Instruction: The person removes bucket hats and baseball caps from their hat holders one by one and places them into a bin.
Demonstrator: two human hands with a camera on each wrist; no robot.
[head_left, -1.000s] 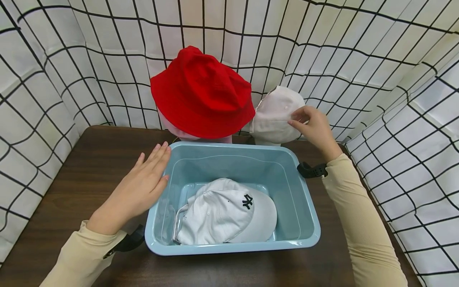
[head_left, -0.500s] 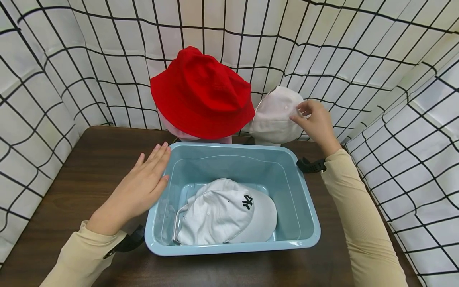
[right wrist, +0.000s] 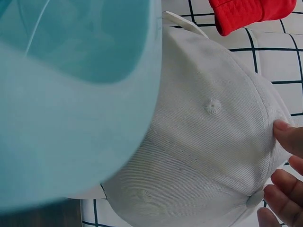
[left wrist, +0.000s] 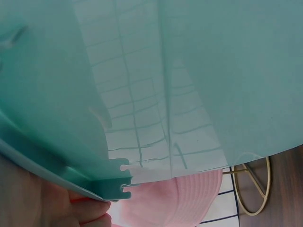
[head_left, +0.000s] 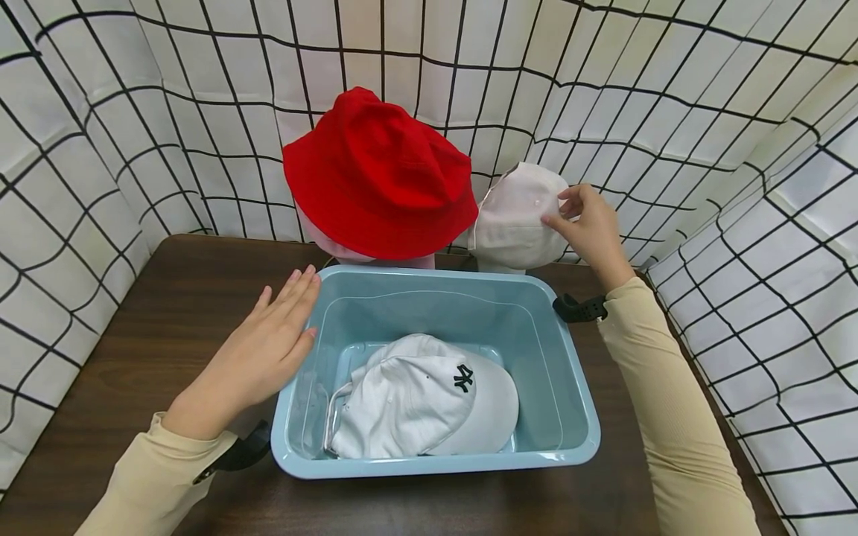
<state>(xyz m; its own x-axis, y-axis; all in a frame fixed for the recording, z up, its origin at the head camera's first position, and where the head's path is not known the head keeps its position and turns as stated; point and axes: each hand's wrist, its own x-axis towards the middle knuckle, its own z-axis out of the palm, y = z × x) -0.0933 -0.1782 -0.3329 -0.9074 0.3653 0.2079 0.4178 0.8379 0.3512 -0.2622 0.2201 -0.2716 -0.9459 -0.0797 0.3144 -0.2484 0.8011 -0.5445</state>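
My left fingers (head_left: 295, 294) lie straight beside the basin (head_left: 436, 466), and my right fingers (head_left: 578, 196) touch the cap (head_left: 512, 227) behind it, pinching or not I cannot tell, so light pressure seems best.

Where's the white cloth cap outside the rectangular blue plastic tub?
In the head view, the white cloth cap is behind the blue plastic tub, just right of the red cloth bucket hat, with the person's right hand at its right side.

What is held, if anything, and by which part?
The right hand is at the rear white cap's crown; whether it grips cannot be told. The left hand holds nothing.
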